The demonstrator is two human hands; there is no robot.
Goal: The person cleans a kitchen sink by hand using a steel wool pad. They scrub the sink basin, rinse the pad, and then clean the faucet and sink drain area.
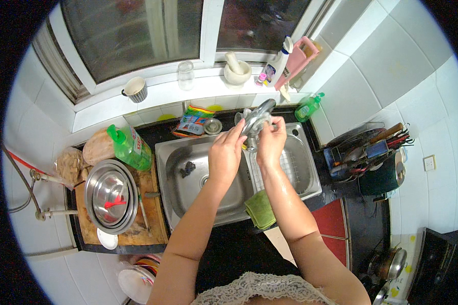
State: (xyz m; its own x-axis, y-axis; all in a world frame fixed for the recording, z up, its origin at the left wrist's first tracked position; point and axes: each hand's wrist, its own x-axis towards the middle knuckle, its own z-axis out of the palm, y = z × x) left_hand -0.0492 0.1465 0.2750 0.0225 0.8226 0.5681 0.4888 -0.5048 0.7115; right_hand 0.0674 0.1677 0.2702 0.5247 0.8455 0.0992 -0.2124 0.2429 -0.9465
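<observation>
Both hands are raised at the faucet over the divider of a double stainless steel sink. My left hand lies with its fingers nearly straight against the faucet's left side. My right hand has bent fingers at its other side, with something pale and translucent by the fingertips; whether it grips this or the metal is unclear. A dark scouring pad or clump lies in the left basin. A wire rack sits in the right basin. A green cloth hangs over the sink's front edge.
Left of the sink, nested steel bowls and a green pump bottle stand on a wooden board. A mug, a glass jar, a mortar and a spray bottle line the windowsill. A utensil rack is at right.
</observation>
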